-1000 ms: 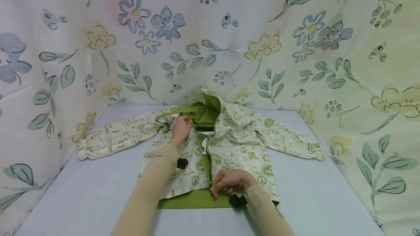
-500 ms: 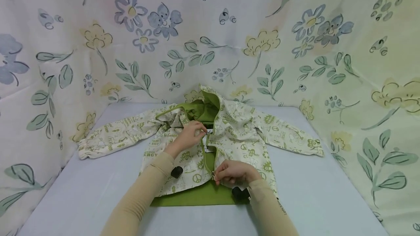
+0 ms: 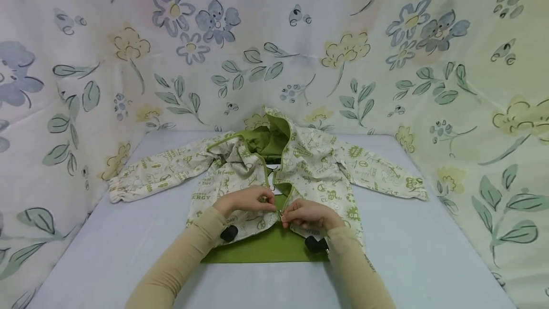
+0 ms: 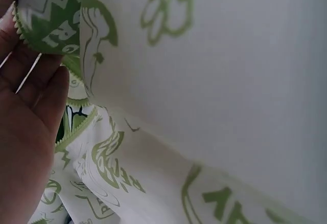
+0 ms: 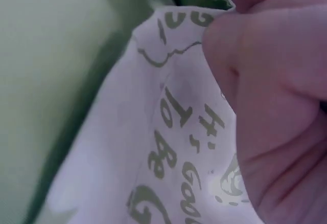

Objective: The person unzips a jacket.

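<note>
A hooded jacket [image 3: 317, 175], cream with green print and a green lining, lies front up with its sleeves spread. In the head view my left hand [image 3: 249, 199] pinches the left front's zipper edge near the hem; green zipper teeth [image 4: 19, 27] show by its fingers in the left wrist view. My right hand [image 3: 310, 213] is beside it, fingers curled, pinching the bottom end of the zipper [image 3: 280, 214], where a small metal piece shows. Both fronts meet there and gape apart above, baring a white label area [image 3: 274, 187]. The right fingertips are partly hidden in the right wrist view.
The jacket rests on a pale table [image 3: 107, 252]. A floral cloth [image 3: 274, 37] hangs behind and at both sides. The hood [image 3: 279, 130] stands up toward the back cloth. Black wrist cameras sit under both wrists.
My left hand has come down from near the collar along the left front edge to the hem, beside the right hand. My right hand has lifted the zipper's bottom slightly away from me.
</note>
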`<state>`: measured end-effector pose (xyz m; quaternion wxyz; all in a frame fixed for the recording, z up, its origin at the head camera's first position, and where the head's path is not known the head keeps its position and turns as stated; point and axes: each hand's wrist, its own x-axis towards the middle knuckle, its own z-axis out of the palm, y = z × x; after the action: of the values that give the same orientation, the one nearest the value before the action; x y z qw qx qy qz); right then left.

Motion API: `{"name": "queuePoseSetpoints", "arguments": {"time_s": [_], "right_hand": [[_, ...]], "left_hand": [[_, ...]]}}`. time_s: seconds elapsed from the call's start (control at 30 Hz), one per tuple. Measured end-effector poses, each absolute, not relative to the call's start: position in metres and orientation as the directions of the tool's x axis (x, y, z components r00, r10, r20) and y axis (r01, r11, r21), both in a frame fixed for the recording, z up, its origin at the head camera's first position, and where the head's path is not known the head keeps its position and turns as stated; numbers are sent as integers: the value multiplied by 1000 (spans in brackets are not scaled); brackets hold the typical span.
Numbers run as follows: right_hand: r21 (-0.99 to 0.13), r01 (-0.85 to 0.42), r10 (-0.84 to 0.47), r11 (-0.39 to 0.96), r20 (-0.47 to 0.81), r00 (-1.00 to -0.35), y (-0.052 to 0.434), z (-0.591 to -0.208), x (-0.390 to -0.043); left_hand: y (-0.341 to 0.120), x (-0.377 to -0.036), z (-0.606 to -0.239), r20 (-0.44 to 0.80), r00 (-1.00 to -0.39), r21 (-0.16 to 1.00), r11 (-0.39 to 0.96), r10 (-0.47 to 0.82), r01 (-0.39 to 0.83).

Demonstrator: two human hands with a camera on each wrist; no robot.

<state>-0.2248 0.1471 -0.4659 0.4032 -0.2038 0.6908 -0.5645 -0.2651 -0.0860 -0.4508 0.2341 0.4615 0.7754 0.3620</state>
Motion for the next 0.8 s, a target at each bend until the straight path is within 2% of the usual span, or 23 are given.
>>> {"name": "queuePoseSetpoints", "arguments": {"time_s": [0.37,0.8], "right_hand": [[-902,139,-713,410,-411,-568,144,-477,-221],[-826,35,-635,563,-459,-621,137,-472,-217]], "left_hand": [[-86,-270,-448,-12,-443,772,290,897,566],[-79,-260,-447,-82,-377,759,303,923,576]]}}
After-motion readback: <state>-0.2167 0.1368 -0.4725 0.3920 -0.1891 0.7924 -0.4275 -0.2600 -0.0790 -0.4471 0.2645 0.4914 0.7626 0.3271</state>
